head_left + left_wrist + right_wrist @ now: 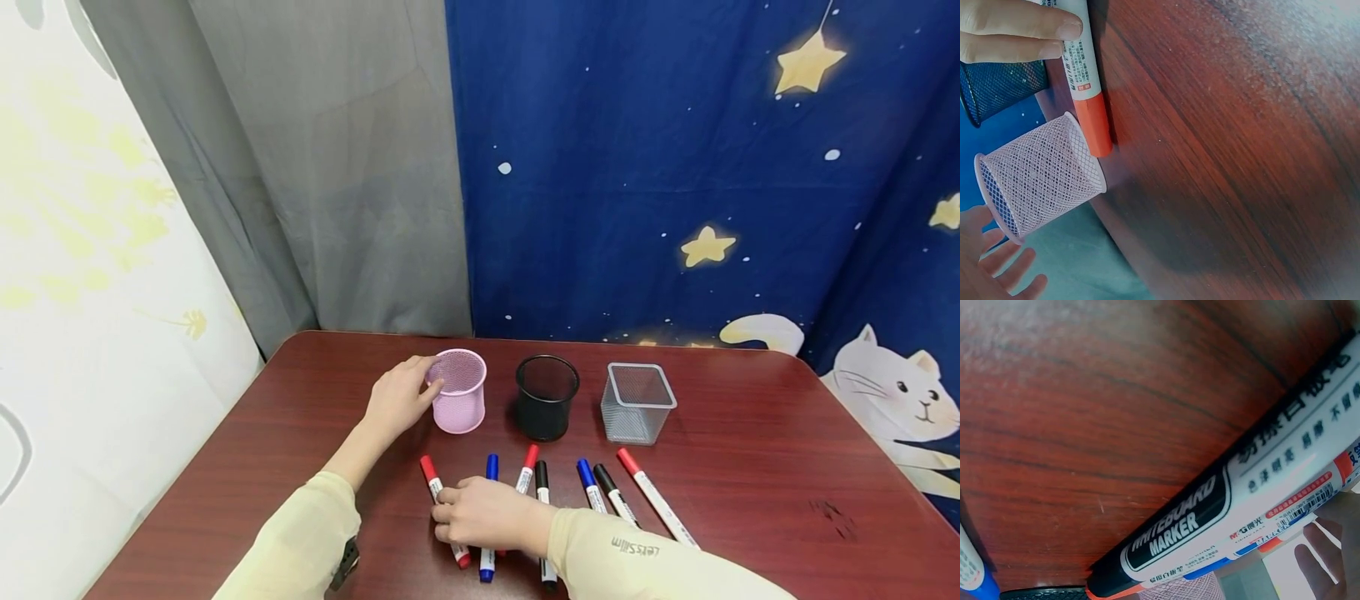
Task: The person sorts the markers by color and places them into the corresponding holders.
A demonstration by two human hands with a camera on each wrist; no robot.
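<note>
At the pink mesh pen cup (459, 408), my left hand (401, 396) has its thumb and fingers at the left side of the rim. The left wrist view shows those fingers spread loosely beside the cup (1041, 178). My right hand (491, 512) reaches across the table and holds the leftmost red whiteboard marker (429, 468) near its middle. Two right fingertips (1071, 28) lie on that marker's white barrel, its red cap toward the pink cup. Under or beside the right hand lie a blue marker (487, 567), another red marker (532, 457) and a black marker (542, 477).
A black mesh cup (546, 408) and a square silver mesh holder (637, 417) stand right of the pink cup. Another blue marker (588, 479), black marker (611, 492) and red marker (660, 500) lie by the right sleeve. Curtains (637, 167) hang behind the table (750, 433).
</note>
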